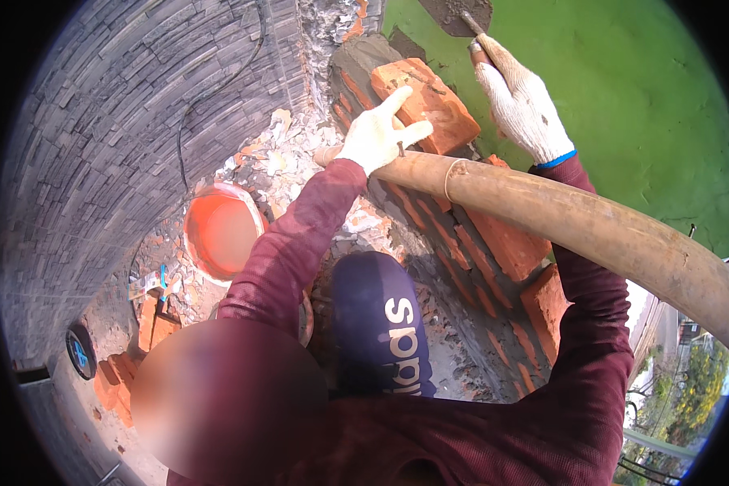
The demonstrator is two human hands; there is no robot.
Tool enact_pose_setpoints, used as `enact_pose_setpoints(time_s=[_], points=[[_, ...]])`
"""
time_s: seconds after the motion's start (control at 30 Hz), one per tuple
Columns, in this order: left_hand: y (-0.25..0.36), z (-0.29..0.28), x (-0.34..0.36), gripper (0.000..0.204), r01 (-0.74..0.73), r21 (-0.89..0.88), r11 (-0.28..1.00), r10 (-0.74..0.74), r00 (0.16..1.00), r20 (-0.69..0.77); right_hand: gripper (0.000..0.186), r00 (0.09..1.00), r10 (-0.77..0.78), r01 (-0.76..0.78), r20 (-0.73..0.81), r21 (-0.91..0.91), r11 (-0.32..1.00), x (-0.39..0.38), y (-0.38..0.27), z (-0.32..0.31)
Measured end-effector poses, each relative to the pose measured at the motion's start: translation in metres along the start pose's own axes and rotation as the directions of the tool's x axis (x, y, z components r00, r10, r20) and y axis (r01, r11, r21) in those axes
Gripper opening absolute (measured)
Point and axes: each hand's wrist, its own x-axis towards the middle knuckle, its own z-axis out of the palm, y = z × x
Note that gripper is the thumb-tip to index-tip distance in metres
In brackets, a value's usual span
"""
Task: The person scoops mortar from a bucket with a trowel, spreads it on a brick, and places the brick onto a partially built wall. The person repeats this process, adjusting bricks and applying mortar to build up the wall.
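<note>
My left hand (pixel 378 134), in a white work glove, rests on an orange brick (pixel 431 109) with thumb and index finger spread apart. The brick lies on top of a brick wall (pixel 454 243) with grey mortar between its courses. Wrapped round a handle, my right hand (pixel 522 101) grips a trowel (pixel 459 14). The trowel's mortar-stained blade points up and away at the top edge of the view. Grey wet mortar (pixel 363 55) covers the wall top beyond the brick.
A thick bamboo pole (pixel 575 212) crosses over the wall, below both hands. An orange bucket (pixel 223 231) stands on rubble (pixel 283 154) at left. Loose bricks (pixel 115 385) and a round black object (pixel 80 351) lie farther left. A grey tiled wall (pixel 130 113) rises behind; green surface (pixel 640 105) fills the right.
</note>
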Motion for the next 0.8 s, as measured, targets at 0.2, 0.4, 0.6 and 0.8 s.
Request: enact_pose_setpoints(time_s=[0.2, 0.4, 0.6, 0.8], points=[[0.006, -0.001, -0.003, 0.090, 0.009, -0.012, 1.000, -0.010, 1.000, -0.016, 0.045, 0.967, -0.024, 0.078, 0.254, -0.205, 0.976, -0.003, 0.031, 0.019], [0.015, 0.005, 0.002, 0.092, 0.034, 0.024, 0.999, -0.034, 0.999, 0.009, 0.047, 0.998, -0.040, 0.043, 0.050, -0.065, 0.997, -0.021, 0.025, 0.009], [0.008, 0.006, 0.006, 0.093, -0.023, 0.085, 0.996, 0.028, 0.998, -0.058, 0.047, 0.965, 0.054, -0.003, 0.256, -0.196, 0.981, -0.008, 0.010, -0.002], [0.002, 0.003, -0.002, 0.089, -0.001, 0.060, 0.998, 0.002, 1.000, -0.014, 0.051, 0.904, 0.263, -0.214, 0.336, -0.175, 0.961, 0.003, -0.013, -0.014]])
